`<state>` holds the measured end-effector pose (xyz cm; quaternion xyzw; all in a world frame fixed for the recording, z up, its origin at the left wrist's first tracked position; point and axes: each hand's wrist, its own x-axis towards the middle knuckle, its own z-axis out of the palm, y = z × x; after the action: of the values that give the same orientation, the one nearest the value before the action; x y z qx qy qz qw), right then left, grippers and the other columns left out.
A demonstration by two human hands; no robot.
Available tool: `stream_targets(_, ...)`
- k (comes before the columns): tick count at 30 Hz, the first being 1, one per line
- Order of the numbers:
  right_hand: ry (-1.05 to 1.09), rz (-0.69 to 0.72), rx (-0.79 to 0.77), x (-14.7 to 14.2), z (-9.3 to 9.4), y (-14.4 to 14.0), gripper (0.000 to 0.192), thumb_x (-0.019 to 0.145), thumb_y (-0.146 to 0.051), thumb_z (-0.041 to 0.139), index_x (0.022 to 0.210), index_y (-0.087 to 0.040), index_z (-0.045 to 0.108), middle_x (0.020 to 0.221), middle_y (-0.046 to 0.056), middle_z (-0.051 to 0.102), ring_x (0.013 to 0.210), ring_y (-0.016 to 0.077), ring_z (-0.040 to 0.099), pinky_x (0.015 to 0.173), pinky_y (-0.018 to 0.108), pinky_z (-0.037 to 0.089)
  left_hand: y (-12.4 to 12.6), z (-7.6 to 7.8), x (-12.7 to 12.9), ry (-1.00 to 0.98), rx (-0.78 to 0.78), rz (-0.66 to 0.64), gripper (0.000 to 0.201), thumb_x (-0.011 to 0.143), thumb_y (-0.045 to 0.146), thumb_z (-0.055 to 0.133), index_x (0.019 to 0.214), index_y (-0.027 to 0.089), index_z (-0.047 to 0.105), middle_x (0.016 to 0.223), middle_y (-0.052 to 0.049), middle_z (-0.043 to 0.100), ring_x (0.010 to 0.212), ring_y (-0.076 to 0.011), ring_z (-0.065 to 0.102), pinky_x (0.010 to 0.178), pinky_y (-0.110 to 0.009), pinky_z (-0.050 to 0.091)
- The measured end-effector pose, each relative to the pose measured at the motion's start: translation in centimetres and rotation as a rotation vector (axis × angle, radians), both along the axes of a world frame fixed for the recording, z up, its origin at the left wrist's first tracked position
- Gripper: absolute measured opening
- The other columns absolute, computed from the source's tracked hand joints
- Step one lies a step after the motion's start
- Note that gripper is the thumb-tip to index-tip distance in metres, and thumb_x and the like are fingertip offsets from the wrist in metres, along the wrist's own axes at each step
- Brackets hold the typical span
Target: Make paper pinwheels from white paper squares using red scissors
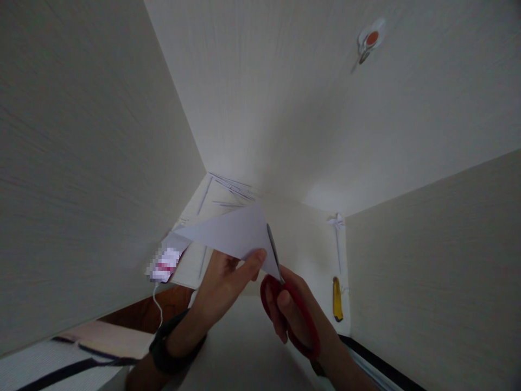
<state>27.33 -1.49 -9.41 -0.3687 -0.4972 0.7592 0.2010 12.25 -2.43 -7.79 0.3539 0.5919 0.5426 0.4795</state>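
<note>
A folded sheet of white paper (228, 231), triangular in outline, is pinched in my left hand (230, 282), thumb on top and fingers beneath. My right hand (301, 304) grips a pair of scissors (309, 334) with red handles, fingers through the loops. The scissor blades lie along the right edge of the paper, pointing away from me. Whether they are fully closed there is hard to see. A dark band circles my left wrist.
Thin paper strips (232, 187) lie at the table's back left corner. A phone (165, 266) with a white cable (157, 304) sits at the left. A yellow box cutter (337, 298) lies at the right. Walls rise on three sides; a hook (368, 43) hangs on the back one.
</note>
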Motion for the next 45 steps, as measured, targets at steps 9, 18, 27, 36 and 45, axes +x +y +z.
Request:
stream_targets(9, 0.048, -0.03, 0.102, -0.3, 0.3, 0.2, 0.062, 0.08, -0.081, 0.045, 0.086, -0.019, 0.051, 0.061, -0.008, 0.04, 0.039, 0.0027, 0.03, 0.034, 0.016, 0.028, -0.1, 0.4, 0.2, -0.053, -0.029, -0.045, 0.015, 0.076, 0.026, 0.064, 0.065, 0.021, 0.056, 0.053, 0.006, 0.054, 0.049, -0.0105, 0.051, 0.046, -0.021, 0.041)
stream_targets(18, 0.088, -0.016, 0.128, -0.3, -0.2, 0.3, 0.062, 0.083, -0.078, 0.045, 0.092, -0.018, 0.055, 0.053, -0.009, 0.041, 0.036, 0.0036, 0.03, 0.034, 0.016, 0.027, 0.2, 0.6, 0.1, -0.1, -0.044, -0.064, 0.016, 0.076, 0.027, 0.064, 0.064, 0.021, 0.056, 0.053, 0.006, 0.053, 0.05, -0.0106, 0.051, 0.05, -0.022, 0.043)
stream_targets(27, -0.006, -0.026, 0.079, 0.0, 0.0, 0.2, 0.063, 0.071, -0.084, 0.054, 0.076, -0.021, 0.044, 0.051, -0.009, 0.042, 0.035, 0.0035, 0.032, 0.034, 0.016, 0.025, -0.4, -1.9, 0.1, -0.154, -0.034, 0.103, 0.017, 0.082, 0.036, 0.067, 0.074, 0.021, 0.066, 0.066, 0.002, 0.063, 0.065, -0.0144, 0.06, 0.06, -0.023, 0.049)
stream_targets(36, 0.039, 0.001, 0.06, 0.0, 0.2, 0.1, 0.06, 0.075, -0.08, 0.053, 0.077, -0.021, 0.045, 0.048, -0.009, 0.043, 0.034, 0.0035, 0.031, 0.033, 0.015, 0.028, -0.4, -2.2, 0.3, -0.095, -0.077, 0.158, 0.025, 0.08, 0.038, 0.068, 0.064, 0.019, 0.065, 0.057, 0.002, 0.063, 0.057, -0.0143, 0.06, 0.053, -0.023, 0.049)
stream_targets(45, -0.036, 0.006, 0.014, 0.2, 0.5, 0.2, 0.063, 0.07, -0.082, 0.057, 0.073, -0.021, 0.043, 0.049, -0.01, 0.042, 0.032, 0.0023, 0.034, 0.031, 0.014, 0.025, -0.4, -0.9, 0.3, -0.029, -0.097, 0.202, 0.018, 0.074, 0.033, 0.069, 0.063, 0.019, 0.066, 0.056, 0.003, 0.063, 0.053, -0.0139, 0.061, 0.05, -0.022, 0.05)
